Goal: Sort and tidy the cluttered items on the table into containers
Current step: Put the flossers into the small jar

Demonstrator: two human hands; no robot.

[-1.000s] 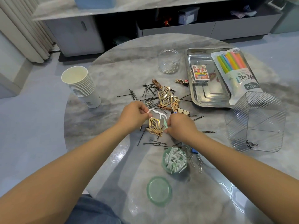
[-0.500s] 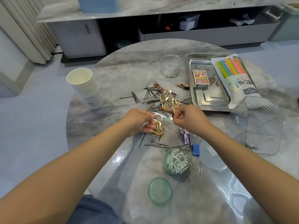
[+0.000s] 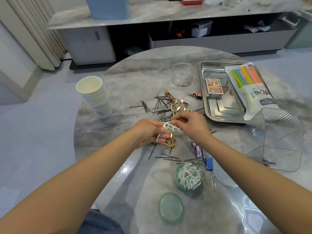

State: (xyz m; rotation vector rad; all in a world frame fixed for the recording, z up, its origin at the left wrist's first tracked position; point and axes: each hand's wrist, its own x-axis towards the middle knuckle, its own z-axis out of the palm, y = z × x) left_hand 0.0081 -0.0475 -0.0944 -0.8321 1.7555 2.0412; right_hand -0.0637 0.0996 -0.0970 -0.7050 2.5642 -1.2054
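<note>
1. The table (image 3: 118,78) is still carrying the clutter of pins and clips beyond the hands.
2. The green tub (image 3: 188,179), lid off, is sitting near the person, already holding floss picks.
3. The left hand (image 3: 148,132) is gripping several picks (image 3: 168,127), lifted higher than a second ago.
4. The right hand (image 3: 189,123) is pinching one pick's end, passing it across; the bundle is probably going to the tub.
</note>
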